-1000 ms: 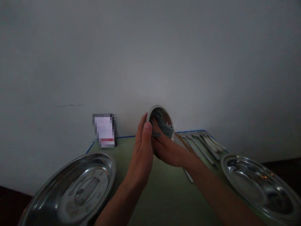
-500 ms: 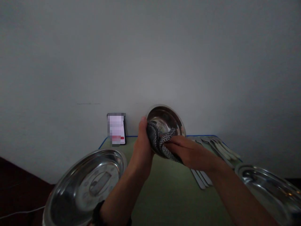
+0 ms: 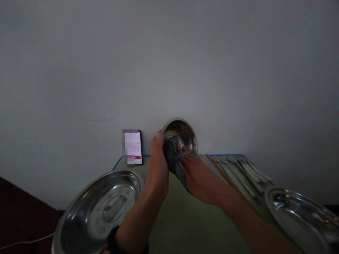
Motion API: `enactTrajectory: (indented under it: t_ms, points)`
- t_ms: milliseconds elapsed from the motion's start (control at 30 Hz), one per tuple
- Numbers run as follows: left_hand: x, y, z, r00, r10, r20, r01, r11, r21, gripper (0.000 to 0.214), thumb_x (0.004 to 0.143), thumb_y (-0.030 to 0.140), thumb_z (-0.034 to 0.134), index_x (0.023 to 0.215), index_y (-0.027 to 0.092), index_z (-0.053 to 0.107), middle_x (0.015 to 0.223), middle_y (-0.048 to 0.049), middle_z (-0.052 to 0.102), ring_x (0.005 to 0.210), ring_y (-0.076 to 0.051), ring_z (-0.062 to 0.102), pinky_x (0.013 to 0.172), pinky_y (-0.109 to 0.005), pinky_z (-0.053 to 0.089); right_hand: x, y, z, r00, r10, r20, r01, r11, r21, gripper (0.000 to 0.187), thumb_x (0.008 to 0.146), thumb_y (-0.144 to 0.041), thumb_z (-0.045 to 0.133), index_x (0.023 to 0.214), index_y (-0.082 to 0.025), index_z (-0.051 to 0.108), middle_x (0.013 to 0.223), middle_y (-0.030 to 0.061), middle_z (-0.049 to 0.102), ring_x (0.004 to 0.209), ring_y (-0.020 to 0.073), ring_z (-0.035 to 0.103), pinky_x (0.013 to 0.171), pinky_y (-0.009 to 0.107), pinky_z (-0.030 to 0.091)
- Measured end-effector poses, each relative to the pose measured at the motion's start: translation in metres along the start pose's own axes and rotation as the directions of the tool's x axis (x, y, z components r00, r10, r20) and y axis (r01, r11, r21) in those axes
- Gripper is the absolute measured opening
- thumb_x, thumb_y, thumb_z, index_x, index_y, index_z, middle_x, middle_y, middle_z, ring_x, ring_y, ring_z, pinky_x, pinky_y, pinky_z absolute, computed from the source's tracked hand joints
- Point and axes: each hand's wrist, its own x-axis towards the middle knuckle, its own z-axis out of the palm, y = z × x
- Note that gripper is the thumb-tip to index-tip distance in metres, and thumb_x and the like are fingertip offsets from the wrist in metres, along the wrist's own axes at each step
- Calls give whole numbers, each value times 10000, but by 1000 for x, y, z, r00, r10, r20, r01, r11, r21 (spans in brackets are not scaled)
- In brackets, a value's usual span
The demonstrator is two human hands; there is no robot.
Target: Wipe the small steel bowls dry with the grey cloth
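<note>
A small steel bowl [image 3: 182, 132] is held up above the green table, tilted with its inside facing me. My left hand [image 3: 158, 165] grips its left rim, thumb on the edge. My right hand [image 3: 197, 173] presses a black-and-white checked cloth [image 3: 176, 158] against the bowl's lower inside, fingers closed on the cloth. Part of the cloth hangs down between both hands.
A large steel basin [image 3: 100, 208] sits at the near left, another steel basin [image 3: 302, 218] at the near right. Several spoons and chopsticks [image 3: 238, 169] lie in a row on the green table [image 3: 185, 218]. A phone [image 3: 133, 147] leans against the white wall.
The bowl has turned in my left hand, its opening now narrower to view. My right hand with the cloth slid down and left along the bowl's inside.
</note>
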Motion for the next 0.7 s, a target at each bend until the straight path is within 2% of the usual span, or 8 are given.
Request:
enactTrajectory:
  t_ms: [133,200,267,333,433,467,567,700]
  points:
    - [-8,0,4,990,-125,-64,123,992,-28,562,782,594,528,1160,183,587,1106,-85,674,1111,-244,587,1011,-398,414,1,-6,-6,995,-94,45,81,968,236,418,959,-198,263,1334,-224,446,1304,45,568,1235,179,496,1044,372,421]
    - [-12,1,6,987,-154,-41,152,988,-37,559,773,596,539,1149,187,596,1119,-77,668,1126,-239,576,1032,-386,397,1,-8,-11,992,-108,66,88,961,260,411,965,-214,261,1318,-247,467,1215,31,630,1115,176,589,979,352,475]
    - [-14,4,8,993,-118,-18,117,992,-41,548,774,588,543,1167,208,584,1130,-64,664,1138,-229,568,1038,-372,395,0,-10,-15,992,-109,60,92,966,240,404,965,-226,269,1306,-256,483,1176,25,651,1068,183,614,957,359,488]
    - [-13,8,8,996,-79,-48,77,996,-34,548,763,596,553,1154,213,586,1110,-59,671,1130,-232,574,1020,-369,417,1,-14,-18,996,-93,18,86,968,234,401,963,-229,278,1307,-274,478,1196,10,640,1113,181,589,981,365,470]
    - [-10,16,5,973,-136,-185,136,991,-14,582,715,652,562,1029,168,632,1020,-93,693,1072,-278,605,968,-405,465,3,-17,-21,992,-121,-43,127,968,215,406,946,-212,325,1326,-288,447,1324,-12,551,1266,173,463,1063,377,400]
    - [-8,19,4,970,-146,-193,146,989,-13,573,719,649,559,1011,161,636,1008,-101,694,1062,-288,609,947,-414,480,4,-17,-21,987,-152,-41,157,970,187,415,940,-201,336,1336,-273,437,1365,-8,512,1302,171,419,1088,381,371]
    - [-4,28,-1,990,-62,-127,63,998,1,507,777,595,533,1057,182,620,1055,-89,680,1093,-291,589,887,-402,515,4,-8,-21,977,-211,27,209,977,47,430,936,-194,316,1350,-183,432,1417,40,454,1345,189,354,1128,406,305]
    - [-6,36,-3,991,105,-89,-91,985,143,483,828,583,467,1138,233,587,1181,-56,622,1175,-275,524,941,-391,470,-1,10,-16,992,-117,43,123,973,-194,465,923,-248,365,1382,-180,401,1464,72,373,1387,270,252,1126,533,233]
